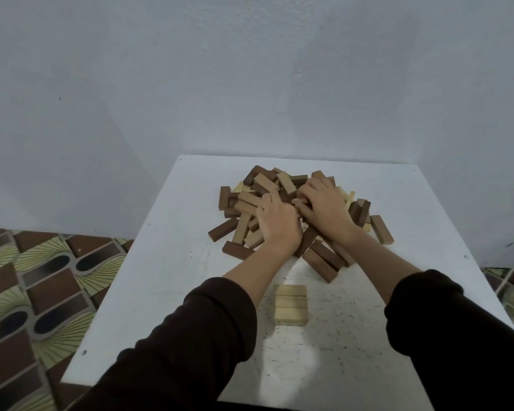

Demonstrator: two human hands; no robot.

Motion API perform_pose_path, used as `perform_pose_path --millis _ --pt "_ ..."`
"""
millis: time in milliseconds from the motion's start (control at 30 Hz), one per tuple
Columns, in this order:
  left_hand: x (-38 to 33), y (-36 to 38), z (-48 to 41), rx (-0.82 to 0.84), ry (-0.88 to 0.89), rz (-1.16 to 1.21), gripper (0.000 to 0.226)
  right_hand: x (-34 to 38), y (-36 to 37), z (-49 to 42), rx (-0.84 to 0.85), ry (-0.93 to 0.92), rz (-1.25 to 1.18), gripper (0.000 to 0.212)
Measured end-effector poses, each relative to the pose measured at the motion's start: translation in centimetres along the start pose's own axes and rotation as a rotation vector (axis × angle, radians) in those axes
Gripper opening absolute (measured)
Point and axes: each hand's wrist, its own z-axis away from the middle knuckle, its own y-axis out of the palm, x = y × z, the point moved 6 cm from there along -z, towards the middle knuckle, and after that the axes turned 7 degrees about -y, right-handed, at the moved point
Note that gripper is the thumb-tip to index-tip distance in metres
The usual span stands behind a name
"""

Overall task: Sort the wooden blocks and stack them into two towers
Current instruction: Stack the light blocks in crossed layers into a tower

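A loose pile of wooden blocks (247, 200), dark brown and pale tan mixed, lies on the white table (166, 292) under both grips. The left hand (276, 225) and right hand (324, 210) dig in, fingers curled among blocks; whether either grip clasps one cannot be told. Three pale blocks (290, 305) lie side by side behind the grips, between the forearms.

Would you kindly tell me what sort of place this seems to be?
Probably a room in a home: a small white table by plain pale walls, a patterned brown-and-green floor, and a pile of wooden blocks on it.
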Motion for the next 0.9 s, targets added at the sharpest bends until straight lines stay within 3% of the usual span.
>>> perform_pose_path --millis 100,200,333,467,567,667,767,900 --pt "0.8 -0.9 -0.3 0.025 -0.096 0.26 0.033 -1.1 -0.9 0.5 0.023 0.104 -0.131 0.011" --pt "1.5 -2.0 -0.4 0.054 -0.162 0.565 0.027 -2.0 -2.4 1.3 -0.077 0.304 -0.457 0.01" --pt "2.2 -3.3 0.0 0.091 -0.123 0.691 0.018 -2.3 -3.3 0.7 -0.134 0.446 -0.637 0.003" --pt "3.1 -3.0 -0.2 0.123 -0.112 0.806 0.013 -1.7 -2.0 -1.1 0.081 0.419 -0.47 0.024" --pt "3.7 -1.8 -0.7 0.18 -0.102 0.862 0.016 -2.5 -0.7 -1.4 0.168 0.434 -0.296 0.024" --pt "4.3 -1.3 -1.1 0.182 -0.072 0.867 0.024 -4.6 -0.8 -0.6 0.107 0.49 -0.175 0.019" --pt "4.5 -1.3 -1.5 0.162 -0.038 0.864 0.031 -7.4 -2.8 1.8 -0.01 0.691 -0.136 0.016" --pt "4.4 -1.5 -1.7 0.133 -0.032 0.855 0.027 -10.3 -2.8 3.9 0.036 0.833 -0.166 0.022"
